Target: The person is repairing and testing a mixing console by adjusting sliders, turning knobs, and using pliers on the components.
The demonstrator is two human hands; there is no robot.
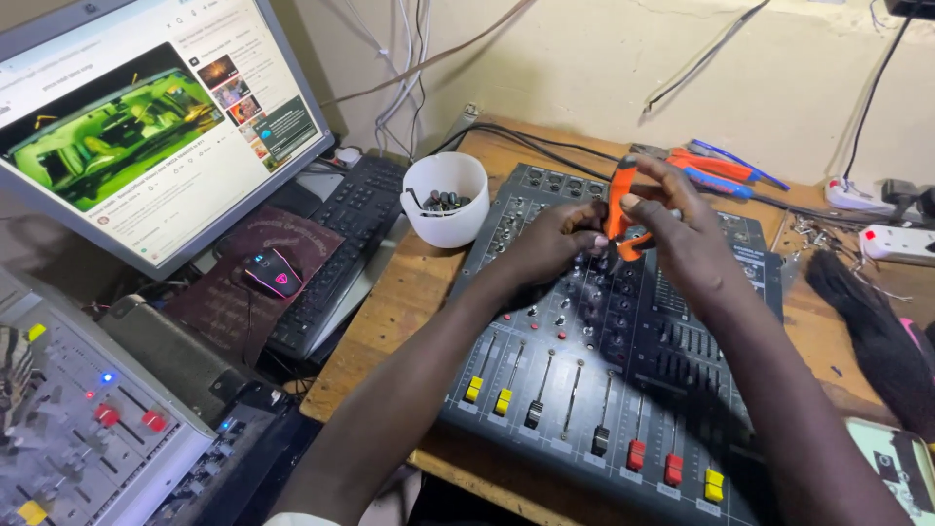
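The person's right hand [682,229] has its fingers [654,175] wrapped and pressed together around the orange handles of a pair of pliers [619,209], held nose-down so the tip meets the knob rows of an audio mixer [604,360]. The left hand [553,239] rests just beside the tool, fingers curled and pinched together at one small knob, apparently steadying it; the exact contact is too small to tell. The grey mixer lies flat on a wooden table [390,331], turned slightly, its coloured faders toward the viewer, so the panel faces up within reach. Behind it stands a white plastic cup [445,198] holding small dark parts, near enough to drop pieces in. More orange and blue hand tools [716,166] lie at the far edge. To the left sit a black keyboard [341,248], a lit mouse [273,273] and a tilted monitor [146,117]
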